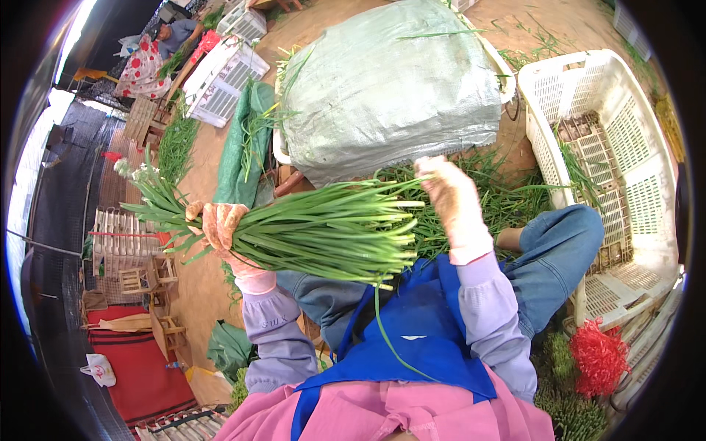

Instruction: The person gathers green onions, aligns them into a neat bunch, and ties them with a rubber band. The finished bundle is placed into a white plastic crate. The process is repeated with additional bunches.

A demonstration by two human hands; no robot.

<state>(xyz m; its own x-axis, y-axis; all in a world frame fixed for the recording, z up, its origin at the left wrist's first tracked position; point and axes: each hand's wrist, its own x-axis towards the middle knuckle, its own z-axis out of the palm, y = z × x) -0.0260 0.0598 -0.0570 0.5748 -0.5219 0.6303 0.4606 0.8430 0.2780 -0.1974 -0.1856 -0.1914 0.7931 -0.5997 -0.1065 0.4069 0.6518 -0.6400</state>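
A thick bundle of long green stalks (325, 229), like garlic chives, lies sideways across my lap, its pale cut ends to the right and its thin tips to the left. My left hand (220, 226), in a soiled glove, is closed around the bundle near the tips. At the cut ends, my right hand (444, 190), also gloved, pinches the end of a stalk or two at the bundle's upper edge. One loose stalk (386, 331) hangs down over the blue apron (419, 331). Beyond my hands is a basket covered by a silvery woven sheet (386, 82).
Loose greens (485, 193) cover the ground beyond my right hand. A white plastic crate (640, 160) stands at the right, a red bunch of plastic strips (598, 355) below it. Green sacking (237, 149) lies left of the covered basket. Another person (179, 36) sits at the upper left.
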